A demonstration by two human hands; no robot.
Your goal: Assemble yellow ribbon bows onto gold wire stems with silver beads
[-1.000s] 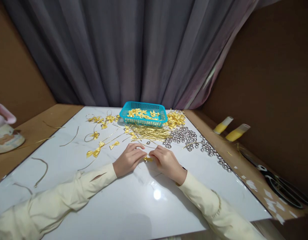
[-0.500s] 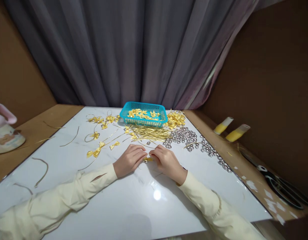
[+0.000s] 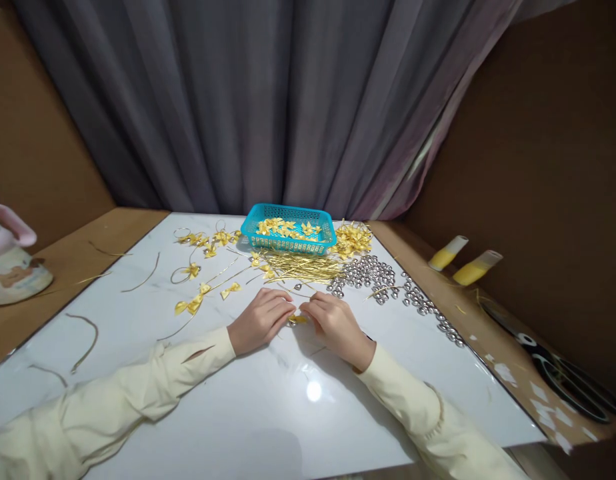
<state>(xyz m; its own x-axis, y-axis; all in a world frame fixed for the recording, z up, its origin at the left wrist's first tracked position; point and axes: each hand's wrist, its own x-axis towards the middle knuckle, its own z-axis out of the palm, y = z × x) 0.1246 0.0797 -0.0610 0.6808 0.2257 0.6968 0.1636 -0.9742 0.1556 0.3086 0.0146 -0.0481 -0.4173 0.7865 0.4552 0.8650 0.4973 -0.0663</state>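
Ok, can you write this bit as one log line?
left hand: pinching gold bow | right hand: pinching same bow | behind: blue basket, silver bells

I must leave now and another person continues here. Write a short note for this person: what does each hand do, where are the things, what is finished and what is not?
Left hand: on the white tabletop, fingertips pinching a small gold bow.
Right hand: pinching the same bow from the other side.
Things: loose bows in the blue basket and in a pile to its right; gold wires in front of the basket; silver beads to the right; scissors on the far right edge.
Done: several bows on wire loops lie to the left.
Left: the bow in hand is unfinished, and many loose bows, wires and beads remain.
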